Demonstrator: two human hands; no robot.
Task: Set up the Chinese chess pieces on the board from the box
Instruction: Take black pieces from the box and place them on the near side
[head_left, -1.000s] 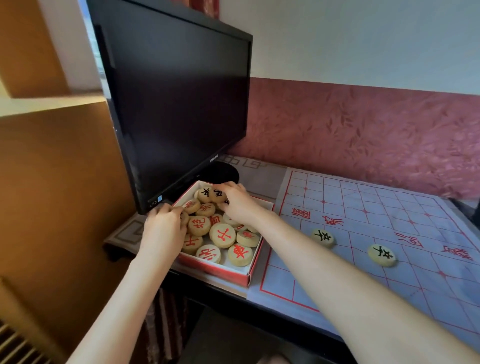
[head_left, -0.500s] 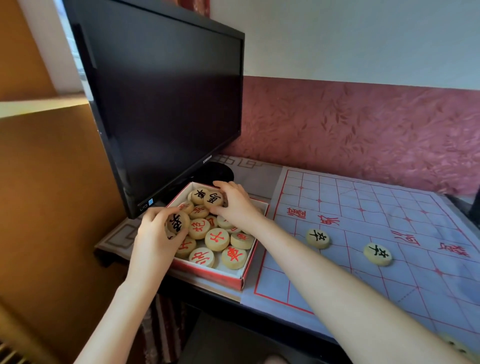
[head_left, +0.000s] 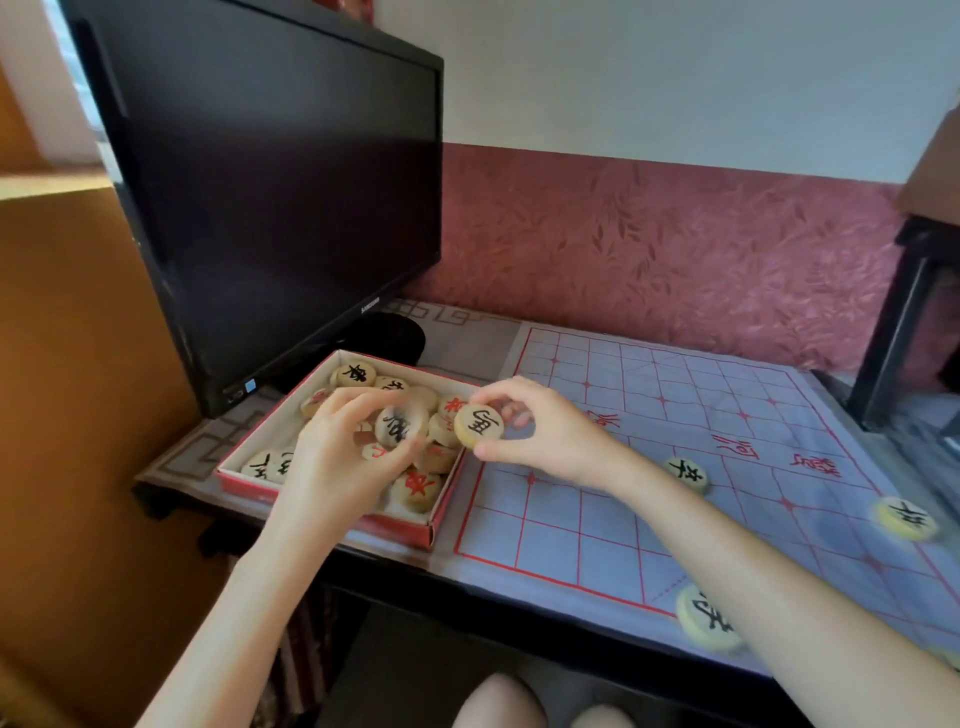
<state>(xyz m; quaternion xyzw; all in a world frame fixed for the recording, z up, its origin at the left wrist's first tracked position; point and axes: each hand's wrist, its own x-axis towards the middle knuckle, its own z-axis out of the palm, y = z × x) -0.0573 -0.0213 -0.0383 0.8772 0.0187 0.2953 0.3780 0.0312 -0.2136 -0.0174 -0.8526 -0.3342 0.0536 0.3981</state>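
A red box (head_left: 332, 526) with a white inside holds several round wooden chess pieces marked in red or black. Over the box, my left hand (head_left: 343, 457) pinches a black-marked piece (head_left: 399, 427) between thumb and fingers. My right hand (head_left: 540, 436) holds another black-marked piece (head_left: 479, 425) upright above the box's right edge. The pale blue paper board (head_left: 649, 415) with red lines lies to the right. Three black-marked pieces rest on it: one (head_left: 687, 474) by my right forearm, one (head_left: 906, 517) at the far right, one (head_left: 707, 618) at the near edge.
A large black monitor (head_left: 270, 182) stands right behind the box, its round base (head_left: 384, 338) touching the box's far side. A dark red patterned wall runs behind the board. A black stand (head_left: 904, 322) rises at the right. The desk's front edge is near my knees (head_left: 498, 701).
Both hands have lifted out of the box, each holding a black-marked piece. The right hand has moved right toward the board. The camera has swung right, showing more of the board.
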